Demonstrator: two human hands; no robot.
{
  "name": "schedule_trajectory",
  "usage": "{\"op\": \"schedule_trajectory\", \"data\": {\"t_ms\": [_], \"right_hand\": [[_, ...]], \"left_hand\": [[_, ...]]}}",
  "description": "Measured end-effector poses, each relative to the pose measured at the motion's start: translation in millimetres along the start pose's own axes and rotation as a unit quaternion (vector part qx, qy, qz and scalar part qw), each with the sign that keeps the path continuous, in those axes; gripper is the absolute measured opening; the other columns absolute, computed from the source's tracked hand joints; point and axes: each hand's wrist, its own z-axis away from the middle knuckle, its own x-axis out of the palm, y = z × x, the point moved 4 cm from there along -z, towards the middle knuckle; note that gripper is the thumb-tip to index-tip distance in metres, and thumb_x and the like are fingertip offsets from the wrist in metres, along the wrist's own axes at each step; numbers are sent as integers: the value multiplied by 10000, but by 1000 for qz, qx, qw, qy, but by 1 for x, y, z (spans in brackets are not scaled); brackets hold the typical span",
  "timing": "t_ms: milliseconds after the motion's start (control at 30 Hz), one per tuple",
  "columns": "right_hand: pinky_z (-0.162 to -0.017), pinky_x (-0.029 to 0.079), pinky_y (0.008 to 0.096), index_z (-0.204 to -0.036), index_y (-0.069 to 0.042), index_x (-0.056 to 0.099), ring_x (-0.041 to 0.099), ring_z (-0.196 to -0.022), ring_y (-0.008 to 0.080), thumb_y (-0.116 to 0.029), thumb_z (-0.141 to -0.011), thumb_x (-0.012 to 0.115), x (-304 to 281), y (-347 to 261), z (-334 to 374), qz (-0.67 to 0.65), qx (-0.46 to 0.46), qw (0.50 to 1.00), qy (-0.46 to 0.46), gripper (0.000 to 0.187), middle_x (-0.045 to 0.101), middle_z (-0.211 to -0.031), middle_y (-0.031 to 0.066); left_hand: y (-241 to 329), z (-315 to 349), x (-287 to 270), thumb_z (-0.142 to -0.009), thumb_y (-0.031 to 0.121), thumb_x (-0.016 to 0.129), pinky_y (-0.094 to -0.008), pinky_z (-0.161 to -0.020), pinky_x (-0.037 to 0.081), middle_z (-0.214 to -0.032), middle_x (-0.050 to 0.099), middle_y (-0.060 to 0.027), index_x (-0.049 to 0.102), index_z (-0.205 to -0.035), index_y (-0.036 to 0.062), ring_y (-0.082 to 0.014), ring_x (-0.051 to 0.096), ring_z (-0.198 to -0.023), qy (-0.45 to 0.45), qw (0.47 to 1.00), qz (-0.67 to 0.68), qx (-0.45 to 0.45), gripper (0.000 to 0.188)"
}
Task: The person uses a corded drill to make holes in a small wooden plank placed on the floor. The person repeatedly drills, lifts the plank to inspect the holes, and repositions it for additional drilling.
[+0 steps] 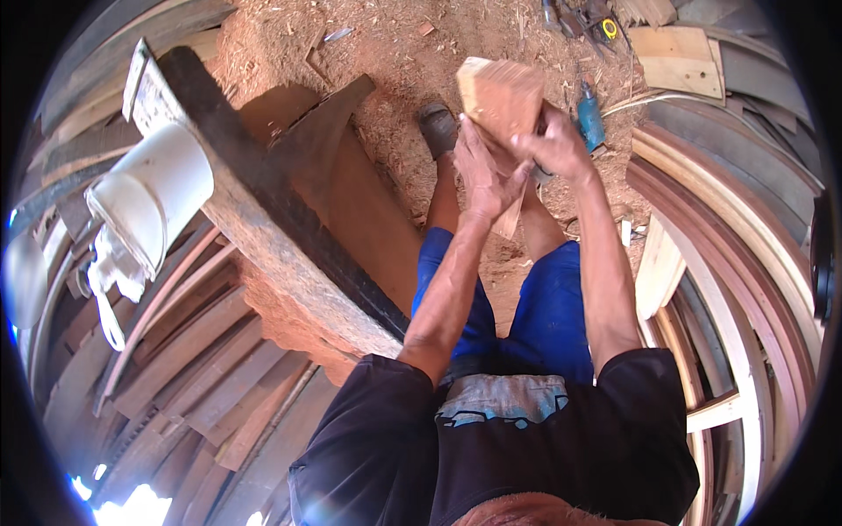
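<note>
I hold a reddish wooden block point(500, 95) up in front of me with both hands. My left hand point(481, 175) presses flat against its lower left side, fingers stretched out along the wood. My right hand point(554, 145) is closed around the block's right side, and a dark object shows under its fingers; I cannot tell what it is. Below the hands I see my blue shorts point(544, 307), my legs and a dark shoe point(437, 128) on the sawdust floor.
A heavy rough timber beam point(263, 219) runs diagonally at my left, with a white bucket point(153, 197) beside it. Stacked planks point(193, 368) fill the lower left. Curved wooden frames point(745, 263) line the right. A blue power tool point(590, 116) lies on the sawdust floor point(386, 53).
</note>
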Motion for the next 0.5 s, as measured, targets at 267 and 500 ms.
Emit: {"op": "schedule_trajectory", "data": {"t_ms": [267, 500], "right_hand": [[-1152, 379, 368, -1499, 49, 425, 509, -1345, 241, -231, -763, 761, -21, 52, -22, -83, 74, 993, -37, 857, 553, -1439, 161], [-1068, 444, 394, -1361, 72, 546, 576, -1278, 285, -520, -907, 737, -7, 26, -24, 86, 132, 986, 51, 770, 637, -1309, 235]], "left_hand": [[-51, -35, 16, -794, 315, 857, -466, -1094, 449, -1374, 550, -256, 358, -1551, 12, -404, 542, -1280, -48, 988, 136, -53, 956], [-37, -48, 8, -753, 354, 883, -479, -1077, 447, -1324, 561, -253, 449, -1458, 11, -419, 520, -1283, -48, 989, 114, -75, 897]]}}
